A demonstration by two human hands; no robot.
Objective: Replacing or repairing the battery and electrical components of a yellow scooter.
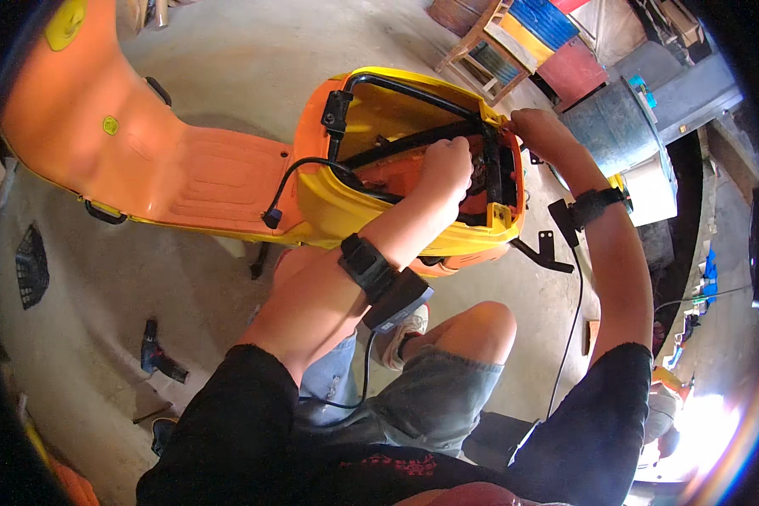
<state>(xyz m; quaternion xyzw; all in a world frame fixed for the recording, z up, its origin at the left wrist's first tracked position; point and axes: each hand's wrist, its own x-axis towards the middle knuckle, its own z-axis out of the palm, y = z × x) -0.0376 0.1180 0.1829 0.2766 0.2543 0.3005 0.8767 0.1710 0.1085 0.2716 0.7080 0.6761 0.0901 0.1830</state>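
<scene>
An orange and yellow scooter body stands in front of me, its seat opening uncovered and a black metal frame running round the inside. My left hand reaches over the opening with its fingers curled closed, close to the black crossbar at the rear end. Whatever those fingers hold is hidden behind the hand. At the far rear corner, my right hand has its fingers bent over the rim of the yellow body panel. A black cable with a plug hangs over the near side of the body.
A black cordless drill and a black grille lie on the concrete floor at left. A black bracket juts from the scooter's rear. Beyond my right arm stand a grey drum and a wooden chair.
</scene>
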